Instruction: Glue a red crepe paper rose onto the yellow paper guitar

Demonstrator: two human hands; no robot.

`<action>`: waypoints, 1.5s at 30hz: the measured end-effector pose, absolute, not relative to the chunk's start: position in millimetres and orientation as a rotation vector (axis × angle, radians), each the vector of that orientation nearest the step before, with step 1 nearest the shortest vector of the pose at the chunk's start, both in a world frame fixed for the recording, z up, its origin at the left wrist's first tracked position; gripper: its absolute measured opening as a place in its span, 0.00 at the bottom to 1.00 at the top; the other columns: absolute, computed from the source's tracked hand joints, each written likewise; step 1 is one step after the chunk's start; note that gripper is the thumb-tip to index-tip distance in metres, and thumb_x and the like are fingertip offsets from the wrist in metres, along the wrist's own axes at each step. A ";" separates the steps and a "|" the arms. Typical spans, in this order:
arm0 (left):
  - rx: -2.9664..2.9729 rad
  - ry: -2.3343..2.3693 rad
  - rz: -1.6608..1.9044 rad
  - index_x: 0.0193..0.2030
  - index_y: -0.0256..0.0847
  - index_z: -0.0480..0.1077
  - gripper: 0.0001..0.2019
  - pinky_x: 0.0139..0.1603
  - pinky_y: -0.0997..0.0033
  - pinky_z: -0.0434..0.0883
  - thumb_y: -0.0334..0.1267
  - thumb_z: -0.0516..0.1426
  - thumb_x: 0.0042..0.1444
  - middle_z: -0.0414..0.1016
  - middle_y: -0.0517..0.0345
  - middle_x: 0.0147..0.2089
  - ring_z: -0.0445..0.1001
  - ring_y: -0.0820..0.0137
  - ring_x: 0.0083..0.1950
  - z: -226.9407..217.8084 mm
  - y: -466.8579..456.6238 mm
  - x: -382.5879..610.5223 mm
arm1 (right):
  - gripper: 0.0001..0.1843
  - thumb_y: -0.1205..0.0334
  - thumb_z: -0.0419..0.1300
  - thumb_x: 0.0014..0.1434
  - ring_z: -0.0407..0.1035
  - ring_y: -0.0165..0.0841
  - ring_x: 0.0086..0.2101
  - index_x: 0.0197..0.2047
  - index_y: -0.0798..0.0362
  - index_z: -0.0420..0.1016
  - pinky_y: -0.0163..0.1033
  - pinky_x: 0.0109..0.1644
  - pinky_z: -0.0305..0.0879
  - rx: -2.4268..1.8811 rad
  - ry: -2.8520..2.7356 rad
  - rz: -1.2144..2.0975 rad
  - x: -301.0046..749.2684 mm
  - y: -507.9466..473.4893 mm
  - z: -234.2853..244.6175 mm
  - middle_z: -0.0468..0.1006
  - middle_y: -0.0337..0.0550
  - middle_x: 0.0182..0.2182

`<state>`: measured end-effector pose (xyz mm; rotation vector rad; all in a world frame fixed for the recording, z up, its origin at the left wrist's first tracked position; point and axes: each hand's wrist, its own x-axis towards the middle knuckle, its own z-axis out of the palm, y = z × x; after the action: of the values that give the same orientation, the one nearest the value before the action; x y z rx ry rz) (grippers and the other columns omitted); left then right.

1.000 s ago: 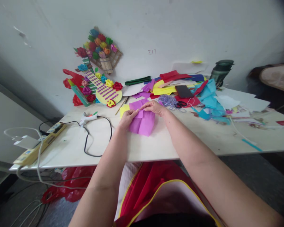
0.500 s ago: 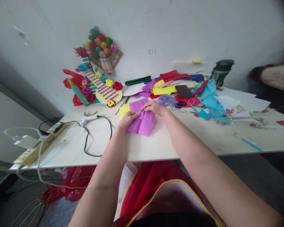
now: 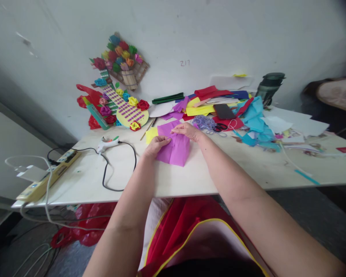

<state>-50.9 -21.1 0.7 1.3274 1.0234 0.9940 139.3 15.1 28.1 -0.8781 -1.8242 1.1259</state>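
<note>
Both my hands are on a creased sheet of purple paper near the middle of the table. My left hand pinches its left side between thumb and fingers. From the upper right, my right hand holds the paper with fingertips pressed together. More purple paper lies just behind the hands, beside a yellow paper piece. The fingers partly hide where the paper is gripped.
A glue gun with a looping black cable and a power strip lie left. Behind stand a flower-decorated paper guitar and a glue bottle. Purple yarn, scissors, coloured paper and a dark bottle are to the right.
My right fingertips have drawn slightly apart from the left ones. The lower right part of the purple paper has shifted a little to the right.
</note>
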 end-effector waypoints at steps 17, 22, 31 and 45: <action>1.404 1.013 0.983 0.27 0.35 0.70 0.17 0.24 0.76 0.55 0.46 0.66 0.38 0.66 0.63 0.21 0.60 0.79 0.22 4.5 -21.8 -49.1 | 0.23 0.45 0.64 0.36 0.51 0.23 0.22 0.19 0.58 0.67 0.33 0.27 0.46 -1.026 -1.934 1.038 134.8 11.2 31.5 0.60 0.32 0.17; 1.399 1.003 1.012 0.28 0.34 0.70 0.18 0.23 0.77 0.53 0.49 0.64 0.42 0.63 0.62 0.21 0.58 0.79 0.21 0.4 -18.9 -51.9 | 0.21 0.47 0.64 0.37 0.50 0.23 0.22 0.19 0.58 0.68 0.33 0.27 0.46 -1.029 -1.942 1.028 133.8 11.5 30.8 0.58 0.31 0.16; 1.442 1.015 1.020 0.24 0.35 0.66 0.19 0.22 0.76 0.50 0.50 0.65 0.40 0.58 0.65 0.19 0.53 0.80 0.20 2.6 -20.4 -49.9 | 0.15 0.53 0.62 0.39 0.56 0.25 0.24 0.21 0.59 0.71 0.33 0.31 0.52 -0.925 -1.972 1.048 131.9 14.5 28.8 0.66 0.34 0.18; 1.555 1.241 0.987 0.19 0.38 0.59 0.24 0.18 0.76 0.45 0.56 0.63 0.41 0.52 0.67 0.16 0.48 0.81 0.18 6.0 -23.5 -49.3 | 0.14 0.54 0.63 0.38 0.54 0.24 0.23 0.20 0.59 0.70 0.33 0.29 0.51 -0.958 -1.925 1.052 136.0 10.9 33.8 0.64 0.33 0.17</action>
<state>-49.3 -23.5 6.0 1.5548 1.2409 0.9873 136.0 10.9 33.8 -0.9580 -1.9252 1.0523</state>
